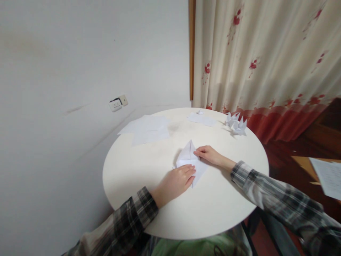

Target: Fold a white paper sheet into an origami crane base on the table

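A partly folded white sheet of paper (197, 174) lies on the round white table (149, 167), with a pointed top and a crease running down its upper part. My left hand (178, 180) rests across the lower left of the paper, fingers extended over it and pressing it to the table. At the upper right edge, my right hand (209, 155) pinches the paper between thumb and fingers. Part of the sheet is hidden beneath my left hand.
Loose white sheets (150, 128) lie at the table's far left. Several folded paper cranes (237, 125) stand at the far right. A small folded paper piece (200, 112) sits by another sheet (201, 119) at the back. A wall borders the left side, and a curtain (255, 64) hangs behind.
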A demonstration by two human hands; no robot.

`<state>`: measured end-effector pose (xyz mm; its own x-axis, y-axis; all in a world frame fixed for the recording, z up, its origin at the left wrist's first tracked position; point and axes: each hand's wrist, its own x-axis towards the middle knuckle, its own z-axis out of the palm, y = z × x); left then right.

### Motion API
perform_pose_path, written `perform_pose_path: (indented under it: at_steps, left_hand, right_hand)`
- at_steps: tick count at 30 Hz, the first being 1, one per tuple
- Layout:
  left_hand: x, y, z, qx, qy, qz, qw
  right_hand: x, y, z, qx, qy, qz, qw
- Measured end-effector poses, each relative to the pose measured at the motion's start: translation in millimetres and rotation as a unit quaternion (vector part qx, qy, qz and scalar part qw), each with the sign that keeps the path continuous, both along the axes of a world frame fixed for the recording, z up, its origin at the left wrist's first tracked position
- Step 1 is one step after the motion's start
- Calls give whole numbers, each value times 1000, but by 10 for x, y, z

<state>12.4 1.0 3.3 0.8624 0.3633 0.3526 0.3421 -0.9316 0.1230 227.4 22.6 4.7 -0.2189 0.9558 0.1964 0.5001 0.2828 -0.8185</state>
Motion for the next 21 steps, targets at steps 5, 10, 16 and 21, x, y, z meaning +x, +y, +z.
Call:
perform_pose_path:
  at_steps: [5, 10, 16, 21]
  left_hand:
    - [14, -17, 7, 10, -6, -2, 1000]
    - [27, -41, 21, 8, -8, -3, 1000]
    - [35, -21, 22, 8, -6, -11, 1000]
    - [30, 0, 53, 33, -14, 6, 999]
  right_hand:
    - [-86, 4, -7, -3, 88, -20, 996]
    - [-125, 27, -12, -12, 133, -45, 990]
    - [-141, -4, 35, 25, 84, -25, 996]
    - [-137, -71, 77, 68, -80, -19, 994]
